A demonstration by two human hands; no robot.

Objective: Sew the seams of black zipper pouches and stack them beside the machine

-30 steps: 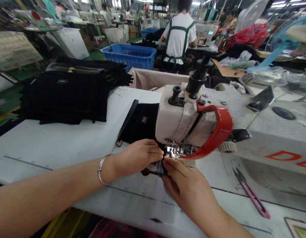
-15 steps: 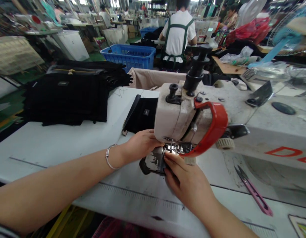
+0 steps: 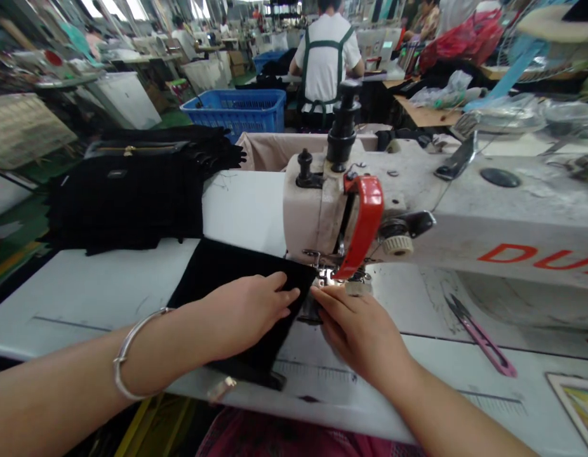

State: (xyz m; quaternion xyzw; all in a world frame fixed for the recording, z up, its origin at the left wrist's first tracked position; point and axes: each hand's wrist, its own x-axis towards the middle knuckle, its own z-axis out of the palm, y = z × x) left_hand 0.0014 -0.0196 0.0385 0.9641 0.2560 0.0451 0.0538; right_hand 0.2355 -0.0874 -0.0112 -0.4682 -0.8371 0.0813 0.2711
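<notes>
A black fabric piece (image 3: 222,263) lies on the white table, one corner close to the needle area of the sewing machine (image 3: 308,216). My left hand (image 3: 249,311) rests on top of this cloth with its fingers apart. Beside the presser foot is my right hand (image 3: 358,324), its fingers together and bent; the fingertips touch the cloth's corner, and whether they pinch it is hidden. A zipper end with a metal pull (image 3: 222,388) hangs near the table's front edge.
A stack of black fabric pieces (image 3: 127,197) sits at the left. Pink thread snips (image 3: 484,339) lie on the right. Behind are a blue basket (image 3: 237,111), a beige cloth-lined bin (image 3: 270,149) and a person (image 3: 325,63) seen from behind.
The black piece has come out from behind the machine head and turned, now spread toward the front edge. My left hand has moved left onto it. The view has shifted slightly.
</notes>
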